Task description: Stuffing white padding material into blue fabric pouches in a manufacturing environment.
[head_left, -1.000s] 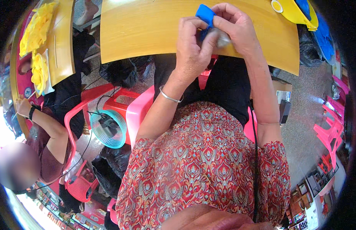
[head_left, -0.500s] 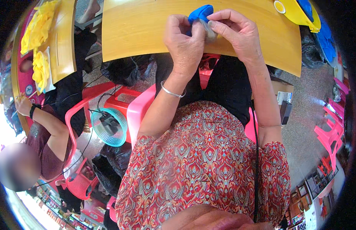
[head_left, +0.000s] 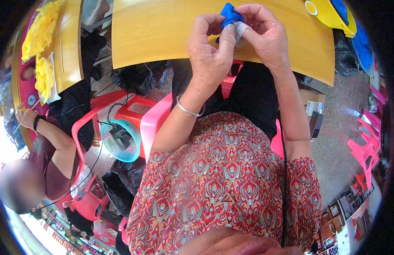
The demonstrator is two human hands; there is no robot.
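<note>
Both my hands meet over the near edge of a yellow wooden table (head_left: 154,34). My left hand (head_left: 209,55) pinches a small blue folded piece (head_left: 229,12) between thumb and fingers, and a silver bangle sits on that wrist. My right hand (head_left: 265,34) grips the same blue piece from the right, together with a bit of grey-white material (head_left: 240,29) just below it. The blue piece is held a little above the tabletop, mostly hidden by my fingers.
A yellow tray (head_left: 328,12) with blue items sits at the table's far right corner. At left a second table (head_left: 69,46) carries yellow flower-like pieces (head_left: 42,34), where another person (head_left: 44,148) works. A turquoise fan (head_left: 119,141) and pink plastic chairs (head_left: 367,148) stand on the floor.
The blue piece has been turned and squeezed between my fingers, looking smaller and more crumpled. Both hands shifted slightly up and right while keeping hold of it.
</note>
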